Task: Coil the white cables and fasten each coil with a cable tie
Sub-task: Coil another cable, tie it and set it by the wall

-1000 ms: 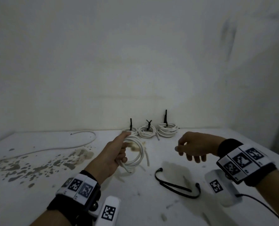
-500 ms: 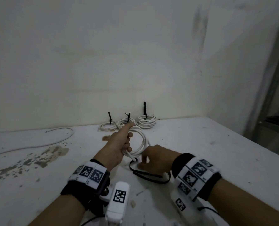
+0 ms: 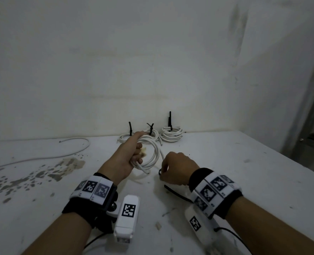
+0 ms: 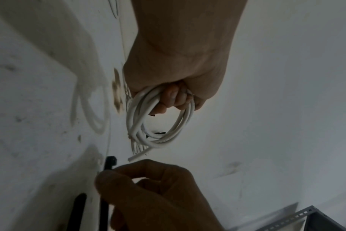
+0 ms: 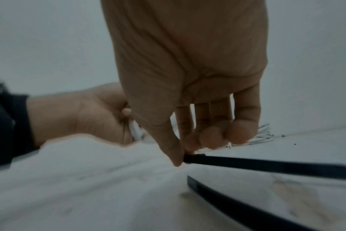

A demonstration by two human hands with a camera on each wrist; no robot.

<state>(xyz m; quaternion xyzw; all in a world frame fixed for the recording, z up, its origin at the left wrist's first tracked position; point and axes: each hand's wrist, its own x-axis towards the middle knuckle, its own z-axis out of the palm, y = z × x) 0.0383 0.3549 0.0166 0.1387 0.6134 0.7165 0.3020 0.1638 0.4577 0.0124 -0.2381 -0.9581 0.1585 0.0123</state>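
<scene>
1. Overhead, the head view took in the whole white table (image 3: 244, 172): a loose cable (image 3: 42, 157) trailing off at nine o'clock, three tied coils (image 3: 170, 134) against the wall at twelve o'clock, and stains on the left part of the top.
2. The left hand (image 3: 126, 159) had its fingers curled tight round the white coil (image 3: 152, 153), which it held above the table just left of centre. The left wrist view alone showed the loops (image 4: 158, 121) hanging as a ring below the fist, one cut end (image 4: 137, 156) pointing down toward the right hand (image 4: 152, 192).
3. The right hand (image 3: 178, 170) sat just beside the coil at three o'clock of it, fingers bent. Only the right wrist view made the grip plain: thumb and fingertips (image 5: 211, 137) pinched the end of a black cable tie (image 5: 267, 167).
4. That tie's long axis ran from the pinch toward three o'clock in the right wrist view; a second black strip (image 5: 237, 201) slanted toward five o'clock below it.
</scene>
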